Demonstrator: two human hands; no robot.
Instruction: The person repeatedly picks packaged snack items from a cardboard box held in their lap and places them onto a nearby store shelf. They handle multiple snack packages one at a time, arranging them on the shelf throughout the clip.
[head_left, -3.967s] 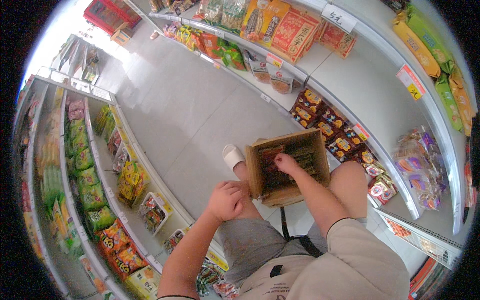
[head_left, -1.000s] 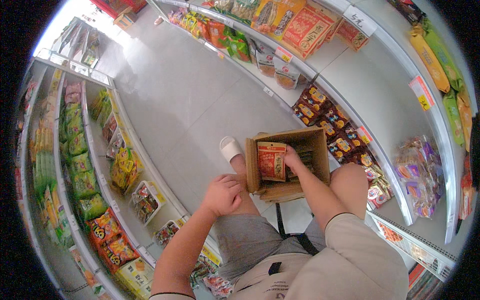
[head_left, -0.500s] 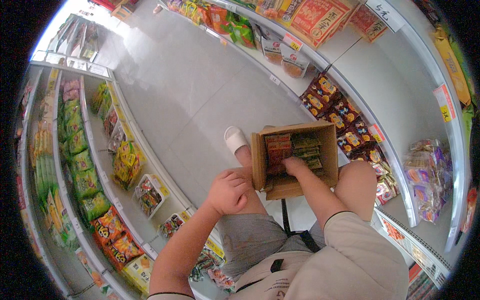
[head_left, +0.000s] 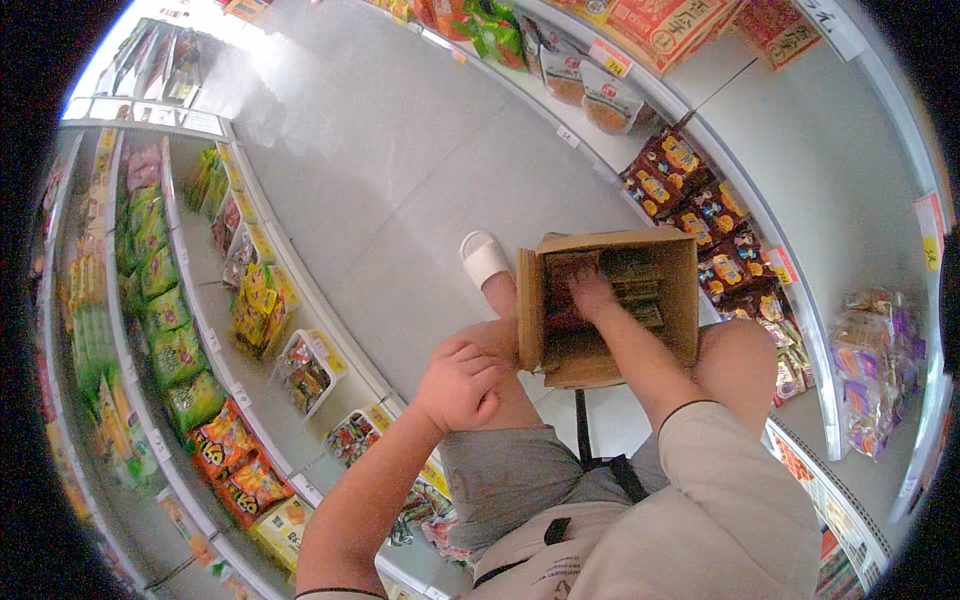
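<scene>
1. Between the person's two bare knees, an open brown cardboard box [head_left: 612,305] rests on the lap, its open top facing up toward the camera.
2. Inside the box, the right hand [head_left: 590,293] lies palm down on the stacked flat snack packets [head_left: 632,285], dark red toward the box's left wall and dark green toward its right. Its fingers curl onto the stack, but I cannot tell whether they pinch a packet or only press on it.
3. Left of the box, touching none of it, the left hand [head_left: 460,385] sits on the left thigh in a loose fist and holds nothing.
4. From the right hand, the packets lie directly under the fingertips; the left hand is a short way off, beyond the box's left flap.
5. Packets stand on edge in rows, their long axes running roughly across the box from left wall to right wall.
6. Beyond the box's far wall, a white slipper [head_left: 483,257] rests on the grey floor [head_left: 400,170]; beyond its right wall, a low shelf [head_left: 800,300] carries dark red snack bags.
</scene>
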